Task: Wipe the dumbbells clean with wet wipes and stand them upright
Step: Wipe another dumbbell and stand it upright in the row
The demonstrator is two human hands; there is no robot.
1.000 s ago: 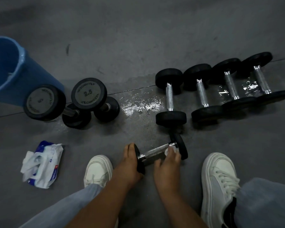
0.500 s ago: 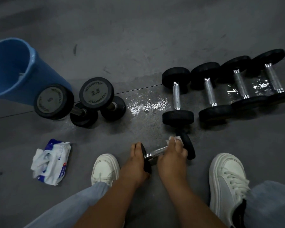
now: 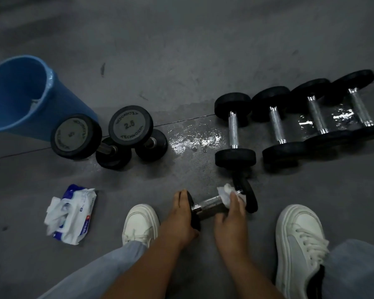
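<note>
Fingers of the right hand (image 3: 230,221) are closing over a crumpled wet wipe (image 3: 227,194) and pressing it around the far end of the chrome handle of a small dumbbell (image 3: 214,202), low in the middle of the frame. The left hand (image 3: 179,219) is cupping the near black head, fingers curled over its rim, probably to stop the bar rolling while the wipe is rubbing. The dumbbell is lying slightly tilted on the floor between two white shoes (image 3: 298,244).

Just above it, four more dumbbells (image 3: 234,128) are lying side by side in a row running toward the right edge, presumably waiting their turn. At centre left two dumbbells (image 3: 130,126) are standing on end, close together and apparently finished, one marked 2.5. An opened pack of wipes (image 3: 71,214) is lying at lower left, within reach, and a blue bin (image 3: 15,96) is sitting at upper left, likely for spent wipes.

The grey floor (image 3: 181,50) is glistening with wet patches around the lying row, and the room is looking dim.
</note>
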